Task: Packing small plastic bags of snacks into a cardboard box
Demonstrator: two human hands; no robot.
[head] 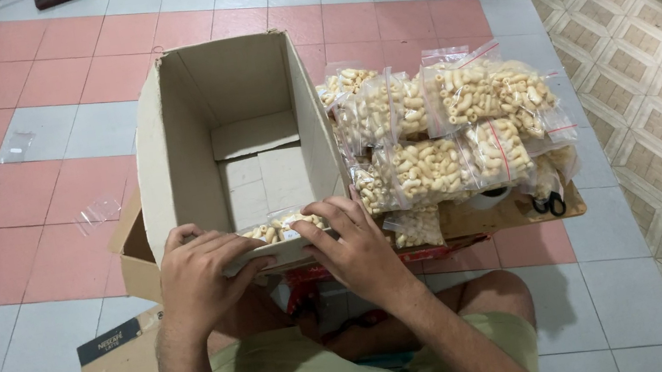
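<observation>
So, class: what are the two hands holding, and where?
Both the left hand and right hand hold a clear snack bag at the cardboard box's near edge.

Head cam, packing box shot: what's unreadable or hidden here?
- Small bag at the cardboard box near edge: mostly covered by the left hand and right hand; which hand grips it is unclear.
- Box floor nearest the person: hidden by the near wall.
- Lower bags in the pile of filled bags: buried; count unclear.
- Scissors: blades hidden under the pile.
</observation>
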